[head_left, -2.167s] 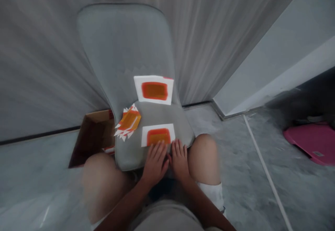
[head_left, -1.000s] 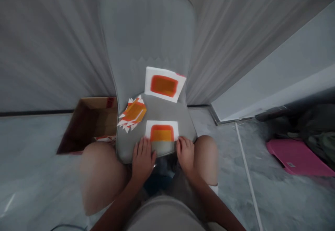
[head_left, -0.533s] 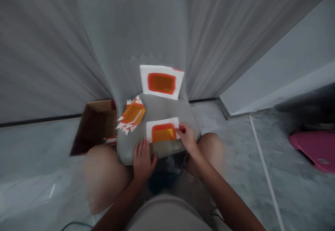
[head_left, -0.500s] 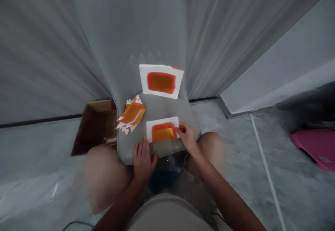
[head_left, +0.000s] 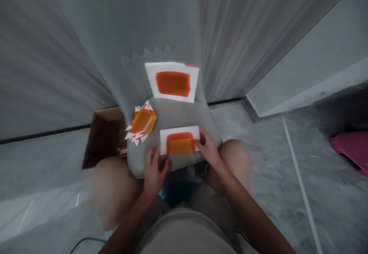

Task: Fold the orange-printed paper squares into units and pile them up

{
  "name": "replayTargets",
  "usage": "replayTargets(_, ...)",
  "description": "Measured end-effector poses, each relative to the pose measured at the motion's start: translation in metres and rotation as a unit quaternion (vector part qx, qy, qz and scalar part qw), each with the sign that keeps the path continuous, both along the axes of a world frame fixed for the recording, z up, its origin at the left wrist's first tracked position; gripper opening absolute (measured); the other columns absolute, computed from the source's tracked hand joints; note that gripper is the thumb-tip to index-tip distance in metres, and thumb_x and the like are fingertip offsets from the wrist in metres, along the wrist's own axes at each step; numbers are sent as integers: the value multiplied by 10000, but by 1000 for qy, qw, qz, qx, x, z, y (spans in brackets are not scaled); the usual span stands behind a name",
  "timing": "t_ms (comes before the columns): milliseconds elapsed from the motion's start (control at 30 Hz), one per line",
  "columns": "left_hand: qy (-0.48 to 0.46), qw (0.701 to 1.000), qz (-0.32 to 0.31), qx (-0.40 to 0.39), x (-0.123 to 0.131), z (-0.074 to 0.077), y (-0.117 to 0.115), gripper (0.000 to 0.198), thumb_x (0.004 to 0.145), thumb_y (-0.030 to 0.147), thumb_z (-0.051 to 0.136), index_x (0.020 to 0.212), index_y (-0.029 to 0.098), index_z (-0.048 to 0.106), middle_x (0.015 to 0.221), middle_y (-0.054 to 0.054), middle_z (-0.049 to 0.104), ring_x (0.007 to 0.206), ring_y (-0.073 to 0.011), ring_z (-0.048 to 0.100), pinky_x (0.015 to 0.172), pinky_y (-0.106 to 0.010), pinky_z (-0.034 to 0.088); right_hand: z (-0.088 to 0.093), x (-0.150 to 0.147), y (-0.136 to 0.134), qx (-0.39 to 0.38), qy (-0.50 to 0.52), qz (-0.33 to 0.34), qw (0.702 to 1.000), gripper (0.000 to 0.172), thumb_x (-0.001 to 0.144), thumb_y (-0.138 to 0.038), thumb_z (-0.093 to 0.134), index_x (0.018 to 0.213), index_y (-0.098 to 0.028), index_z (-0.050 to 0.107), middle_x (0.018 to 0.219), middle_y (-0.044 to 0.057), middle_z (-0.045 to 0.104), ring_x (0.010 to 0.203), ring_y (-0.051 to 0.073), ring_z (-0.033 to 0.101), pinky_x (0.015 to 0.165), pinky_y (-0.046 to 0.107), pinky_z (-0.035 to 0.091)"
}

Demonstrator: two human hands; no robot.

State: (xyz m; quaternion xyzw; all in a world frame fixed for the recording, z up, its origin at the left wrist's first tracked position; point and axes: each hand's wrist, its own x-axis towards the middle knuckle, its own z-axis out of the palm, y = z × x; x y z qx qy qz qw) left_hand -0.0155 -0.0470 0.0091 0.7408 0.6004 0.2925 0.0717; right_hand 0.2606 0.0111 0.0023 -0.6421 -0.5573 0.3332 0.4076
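My right hand (head_left: 209, 148) was at the right edge of a white paper sheet with an orange-red rounded patch (head_left: 180, 146), its thumb and fingertips drawn in close over that edge. I could not tell whether the paper was actually pinched between them or only touched. The sheet lay flat near the front of the grey chair's seat (head_left: 178, 112), its lower edge running straight across the orange.

My left hand (head_left: 153, 173) was held over the front of the seat, just beside the sheet's lower left corner. Its fingers were slightly bent and the thumb stood well away from them, with nothing visible between; whether a fingertip met the paper I could not tell, as the hand was a little blurred.

Further back on the same seat, a second sheet with an orange patch (head_left: 172, 83) stood propped against the backrest (head_left: 138, 23), leaning backward, with a small pinkish-red strip along its top edge near the right corner. To the left lay a pile of folded orange-and-white papers (head_left: 141, 123), their white points fanned out.

Beyond the chair's left side an open cardboard box (head_left: 104, 137) sat on the floor, near my left knee (head_left: 116, 187). Well off to the right was a pink object (head_left: 352, 148), partly cut off.
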Motion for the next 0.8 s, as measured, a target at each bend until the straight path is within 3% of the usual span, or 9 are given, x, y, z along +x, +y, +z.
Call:
replayTargets(67,36,997,-62,13,-5,2,9,551,1032,326,578,1573,267,486,1656,-123,457,1535,-324,438,1217,-542,452,-2,-4,-4,28,-87,-3,996,624,961,-307,599,1562,-167,504,1357,155,663,1165,267,673,1026,426,577)
replayTargets(167,80,985,-150,4,-8,1,20,520,1054,278,526,1574,279,498,1620,-82,523,1530,-295,453,1244,-547,419,1,-9,-13,59,-206,28,976,632,1011,-330,572,1613,-183,445,1563,183,501,1443,314,503,1197,484,459)
replayTargets(267,103,980,-168,-2,-10,0,20,516,1065,273,510,1581,283,494,1567,-57,585,1492,-276,506,1267,-546,384,8,-8,-26,71,-284,128,947,675,996,-401,652,1614,-212,457,1679,150,395,1578,348,325,1277,542,347)
replayTargets(333,107,981,-160,-1,-13,0,14,515,1058,309,544,1571,284,511,1561,-54,590,1489,-284,510,1271,-548,378,13,-4,-36,70,-312,200,926,698,959,-422,721,1589,-221,497,1687,133,405,1602,358,281,1292,577,312)
replayTargets(500,125,972,-201,-8,-34,1,-8,561,1023,410,624,1561,285,530,1589,-66,560,1480,-295,517,1269,-508,394,22,10,-57,68,-330,275,900,522,998,-288,659,1514,-243,587,1630,101,509,1546,301,415,1280,577,360)
replayTargets(633,135,968,-211,-3,-45,1,-13,475,1028,343,625,1502,316,594,1540,-61,611,1414,-256,583,1253,-465,425,25,14,-64,81,-341,294,889,443,1007,-207,617,1447,-249,656,1547,82,606,1495,298,486,1278,580,378)
replayTargets(800,132,961,-243,19,-40,1,-10,436,1003,338,667,1438,318,648,1539,-59,613,1505,-296,486,1268,-535,398,35,18,-62,114,-314,316,888,378,1046,-200,554,1395,-240,693,1468,56,675,1452,275,541,1282,568,391)
